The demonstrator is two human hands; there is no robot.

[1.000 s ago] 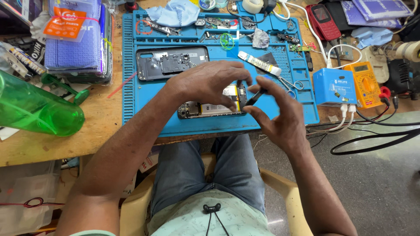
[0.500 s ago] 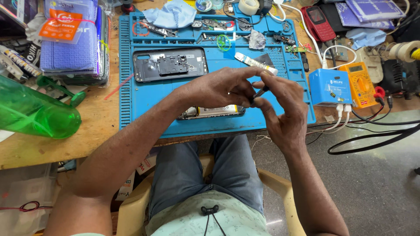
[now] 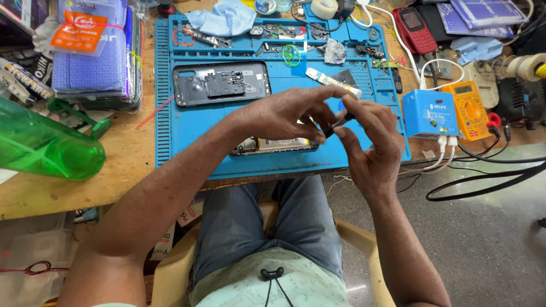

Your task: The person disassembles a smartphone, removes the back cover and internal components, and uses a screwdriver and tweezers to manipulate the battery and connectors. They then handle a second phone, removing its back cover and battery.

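Where fingers (image 3: 341, 122) meet, small dark part (image 3: 339, 121).

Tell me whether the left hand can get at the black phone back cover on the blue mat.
Probably yes: the black phone back cover lies uncovered just beyond the left hand, nothing between them, though its fingers now pinch a small dark part with the right hand.

Single head-worn camera looks steeply down, close over the workbench (image 3: 131, 170)

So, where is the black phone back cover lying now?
In the head view, the black phone back cover lies flat on the blue work mat, in its upper left part, above the left hand and right of the stacked blue packets.
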